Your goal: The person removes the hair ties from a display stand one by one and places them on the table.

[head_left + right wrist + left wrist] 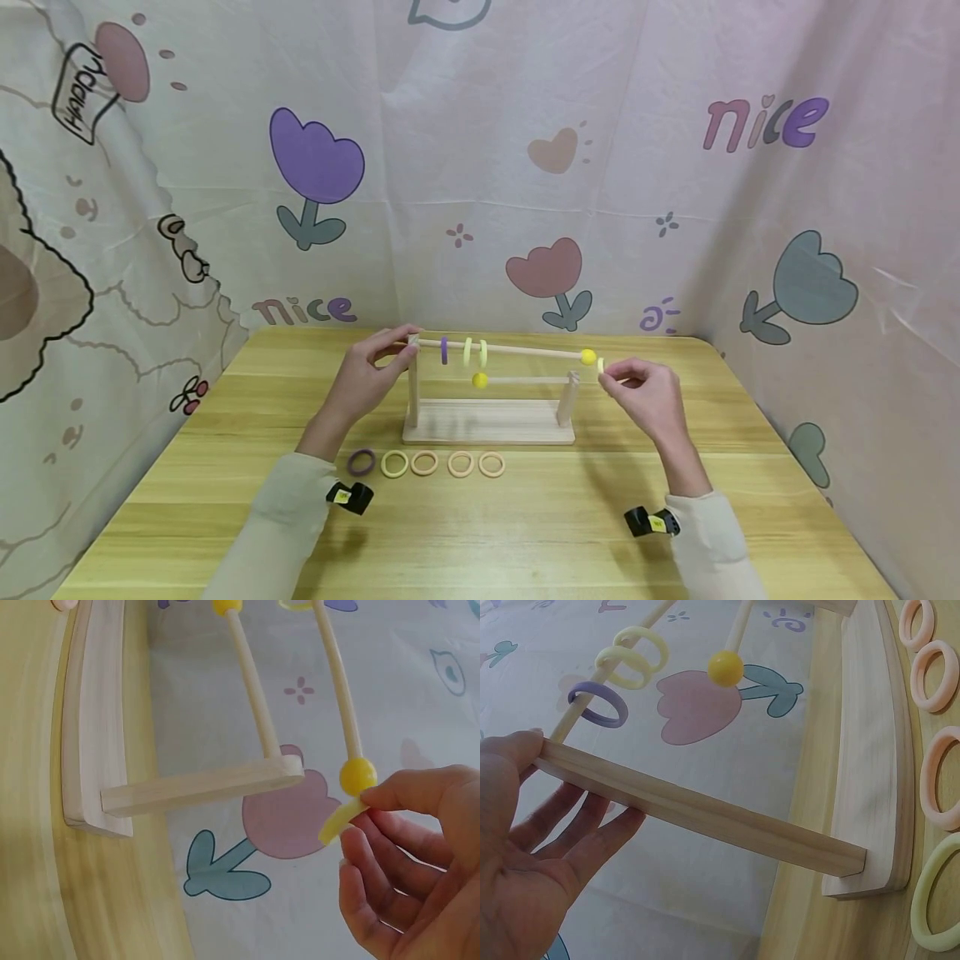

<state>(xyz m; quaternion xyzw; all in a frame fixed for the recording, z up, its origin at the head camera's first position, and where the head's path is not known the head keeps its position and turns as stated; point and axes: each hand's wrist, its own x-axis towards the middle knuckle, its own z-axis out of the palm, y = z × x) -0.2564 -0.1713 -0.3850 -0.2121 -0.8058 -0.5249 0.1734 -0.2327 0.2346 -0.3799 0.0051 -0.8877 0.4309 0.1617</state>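
pinching a ring (340,821), right hand (651,398) was at the stand's (487,423) three o'clock; left hand (363,379) gripped its post (705,811) at nine.

Stand (487,419) in all three views

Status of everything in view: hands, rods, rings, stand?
Left hand: holding the taller post near its top
Right hand: pinching a pale yellow ring beside the upper rod's ball
Upper rod: threaded with three rings
Lower rod: no rings
Five loose rings: lying on the table
Stand: upright
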